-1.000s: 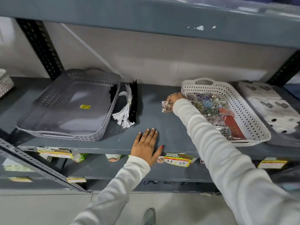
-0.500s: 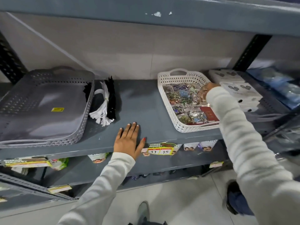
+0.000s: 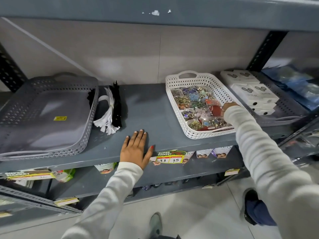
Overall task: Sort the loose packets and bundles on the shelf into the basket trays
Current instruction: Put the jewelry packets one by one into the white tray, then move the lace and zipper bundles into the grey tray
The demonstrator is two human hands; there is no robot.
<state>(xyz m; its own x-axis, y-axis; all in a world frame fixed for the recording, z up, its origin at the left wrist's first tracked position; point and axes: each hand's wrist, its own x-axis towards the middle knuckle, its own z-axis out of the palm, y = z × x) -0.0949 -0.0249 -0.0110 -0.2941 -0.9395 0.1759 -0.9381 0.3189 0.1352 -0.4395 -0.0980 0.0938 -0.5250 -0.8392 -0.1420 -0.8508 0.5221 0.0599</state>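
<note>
Since the earlier frames, the right hand (image 3: 228, 107) has carried across from the bare middle of the shelf (image 3: 148, 107) into the white basket tray (image 3: 174, 99), while the left hand has stayed put at the front edge. At nine o'clock sits the grey basket tray (image 3: 86, 121), its floor bare but for a small yellow sticker (image 3: 60, 118). Just beside its right wall, at about ten o'clock, lie the loose bundles: a white bundle (image 3: 107, 116) resting against a black bundle (image 3: 116, 106), both on the open shelf and outside either tray. Near six o'clock the left hand (image 3: 135, 150) lies flat, palm down, fingers spread and gripping nothing, next to a yellow price tag (image 3: 170, 156) on the shelf lip. Toward two o'clock the white basket tray holds a heap of clear packets (image 3: 195, 107) of coloured trinkets. The right hand reaches down over the tray's right half, touching the packets there; its fingers are hidden behind the wrist and sleeve, so I cannot tell whether it holds a packet or how far it is open. At three o'clock, white boxes (image 3: 250, 90) are stacked in another grey tray (image 3: 284, 107).
</note>
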